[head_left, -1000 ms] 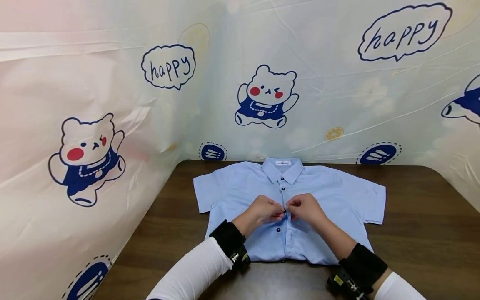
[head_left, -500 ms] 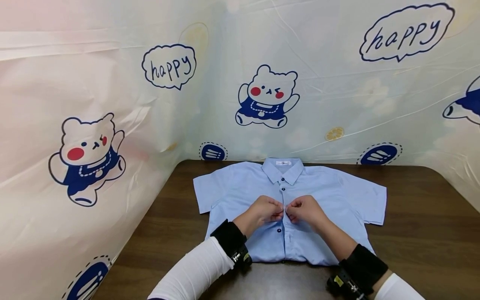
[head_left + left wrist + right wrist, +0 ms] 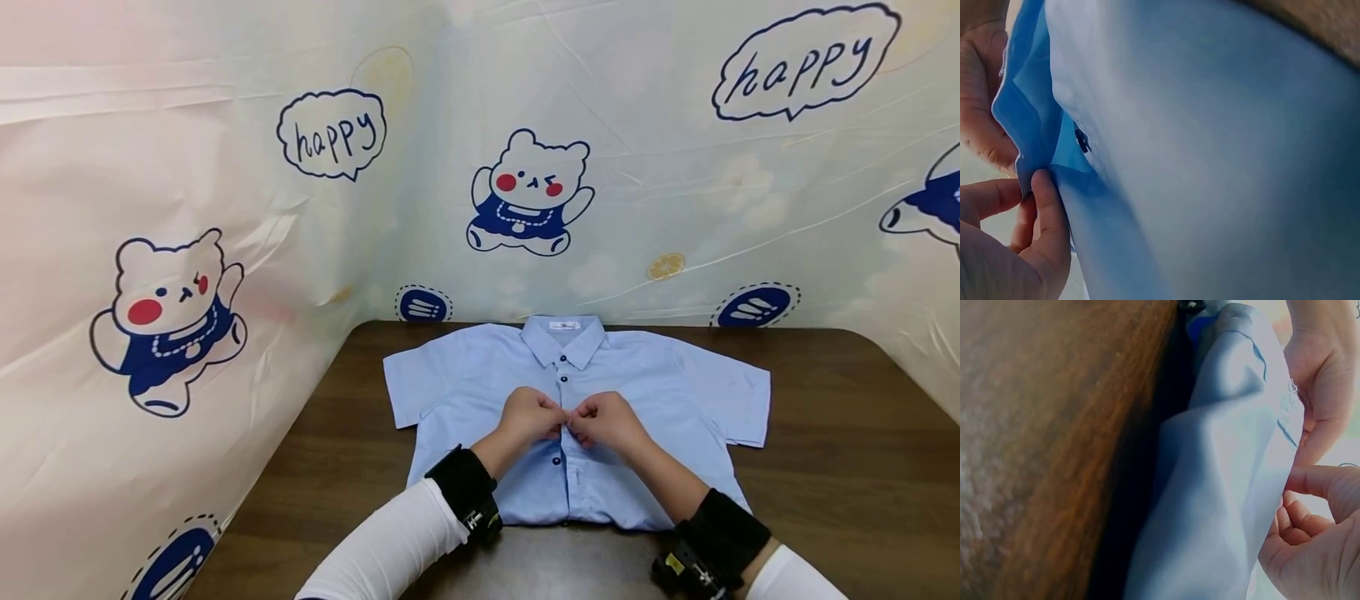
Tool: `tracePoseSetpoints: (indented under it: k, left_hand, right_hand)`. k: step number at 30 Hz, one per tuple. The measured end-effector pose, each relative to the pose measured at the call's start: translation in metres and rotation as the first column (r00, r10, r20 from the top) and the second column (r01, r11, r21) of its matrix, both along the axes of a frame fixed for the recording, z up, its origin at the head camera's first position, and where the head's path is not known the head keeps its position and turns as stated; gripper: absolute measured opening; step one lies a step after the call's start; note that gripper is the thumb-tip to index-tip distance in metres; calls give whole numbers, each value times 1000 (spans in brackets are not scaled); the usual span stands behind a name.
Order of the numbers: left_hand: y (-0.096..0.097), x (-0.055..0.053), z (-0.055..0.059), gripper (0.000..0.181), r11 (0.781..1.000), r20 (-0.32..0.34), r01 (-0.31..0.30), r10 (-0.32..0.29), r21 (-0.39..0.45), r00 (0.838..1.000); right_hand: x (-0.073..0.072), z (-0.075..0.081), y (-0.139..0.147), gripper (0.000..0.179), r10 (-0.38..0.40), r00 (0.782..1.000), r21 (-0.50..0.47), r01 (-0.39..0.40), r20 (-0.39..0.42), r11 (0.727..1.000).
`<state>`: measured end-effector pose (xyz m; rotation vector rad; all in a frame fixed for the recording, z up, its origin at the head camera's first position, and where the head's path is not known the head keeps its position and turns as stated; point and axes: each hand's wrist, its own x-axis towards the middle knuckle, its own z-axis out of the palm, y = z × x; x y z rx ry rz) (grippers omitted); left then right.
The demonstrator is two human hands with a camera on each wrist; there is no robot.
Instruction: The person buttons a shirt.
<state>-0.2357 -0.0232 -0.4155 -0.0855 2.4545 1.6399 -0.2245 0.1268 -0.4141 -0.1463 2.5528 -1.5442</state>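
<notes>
A light blue short-sleeved shirt (image 3: 465,375) lies front up on the table, its collar (image 3: 564,337) at the far side. At mid placket my left hand (image 3: 531,415) and right hand (image 3: 609,421) meet fingertip to fingertip. In the left wrist view the thumb and forefinger of my left hand (image 3: 1038,244) pinch the placket's lifted edge (image 3: 1013,112). My right hand (image 3: 1319,544) pinches the same strip from the other side, as the right wrist view shows. Below the hands sits a dark button (image 3: 557,460). Any button between the fingertips is hidden.
The dark brown wooden table (image 3: 825,433) reaches back to a printed cloth backdrop (image 3: 637,125) with bears and "happy" bubbles. Two dark buttons lie at the collar and upper placket (image 3: 564,379). Each wrist wears a black strap (image 3: 461,482) with a small camera.
A dark button showed between the fingertips a second ago and is now covered. My left fingers have shifted to touch the right fingertips. The placket edge now lies straighter below the hands.
</notes>
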Motion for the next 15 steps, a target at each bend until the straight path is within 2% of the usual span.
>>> tracePoseSetpoints:
  k: [4,8,11,15]
  left_hand:
    - [0,1,1,17,988,-130,23,-43,-153,991]
    - [-1,3,2,18,973,-213,27,-78,-230,974]
    - [-1,3,1,19,971,-233,26,-84,-238,969]
    - [-1,2,-1,20,976,-224,31,-80,-215,971]
  right_hand:
    - [0,0,-1,12,-12,1000,18,13,-18,1000]
    - [0,-1,-2,15,-38,999,42,39,-27,998]
    - [-1,-3,-2,15,-45,999,37,46,-29,998]
    - [-2,-4,-1,14,-43,999,-8,43,-16,999]
